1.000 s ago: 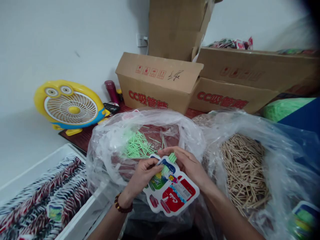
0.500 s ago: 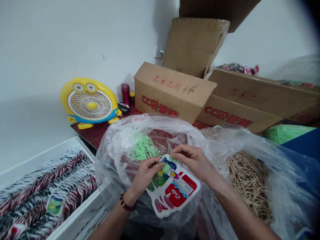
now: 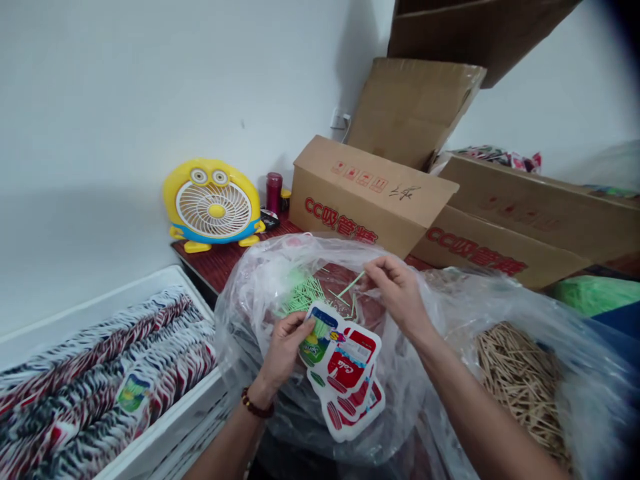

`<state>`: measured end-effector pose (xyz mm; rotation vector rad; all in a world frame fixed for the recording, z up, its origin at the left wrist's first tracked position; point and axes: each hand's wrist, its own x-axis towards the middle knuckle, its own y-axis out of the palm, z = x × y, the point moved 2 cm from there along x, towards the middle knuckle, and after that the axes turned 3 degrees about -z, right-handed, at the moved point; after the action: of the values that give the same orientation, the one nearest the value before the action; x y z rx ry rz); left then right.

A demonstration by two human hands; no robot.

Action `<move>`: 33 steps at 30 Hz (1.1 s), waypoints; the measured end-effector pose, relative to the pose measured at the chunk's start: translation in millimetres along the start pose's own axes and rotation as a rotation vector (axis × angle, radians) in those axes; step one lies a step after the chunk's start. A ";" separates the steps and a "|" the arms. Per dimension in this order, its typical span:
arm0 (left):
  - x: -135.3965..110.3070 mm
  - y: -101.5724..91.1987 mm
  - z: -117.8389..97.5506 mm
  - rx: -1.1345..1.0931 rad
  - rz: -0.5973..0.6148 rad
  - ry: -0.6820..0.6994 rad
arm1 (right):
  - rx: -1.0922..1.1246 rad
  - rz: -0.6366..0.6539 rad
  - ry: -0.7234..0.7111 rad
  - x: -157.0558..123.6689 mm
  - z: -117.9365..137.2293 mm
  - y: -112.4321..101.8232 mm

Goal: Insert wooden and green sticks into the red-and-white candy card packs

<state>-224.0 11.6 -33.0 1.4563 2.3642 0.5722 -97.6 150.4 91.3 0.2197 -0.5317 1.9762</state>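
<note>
My left hand [image 3: 286,341], with a bead bracelet at the wrist, grips a small stack of printed packets [image 3: 345,373] by their upper left corner; they show red cola and green soda pictures. My right hand [image 3: 397,290] is raised above the packets and pinches a thin green stick [image 3: 350,285] that points down-left. Both hands hover over a clear plastic bag [image 3: 250,293] that holds a heap of green sticks [image 3: 300,293].
A second clear bag of tan sticks [image 3: 520,387] lies at right. A white bin [image 3: 150,440] of stacked printed packets sits at left. Behind are cardboard boxes [image 3: 370,193], a yellow desk fan [image 3: 213,205], a maroon bottle [image 3: 273,192] and a white wall.
My right hand lifted away from the packet's top and now holds a single green stick higher up. The camera has turned left, shifting everything rightward in view.
</note>
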 end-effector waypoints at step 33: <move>-14.4 135.7 13.6 0.211 0.351 -0.232 | -0.163 0.372 0.288 -94.6 -22.9 -129.7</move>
<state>-106.3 56.0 21.5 1.9358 2.0516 0.2176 62.2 132.5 70.2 -0.2823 -0.5711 2.2581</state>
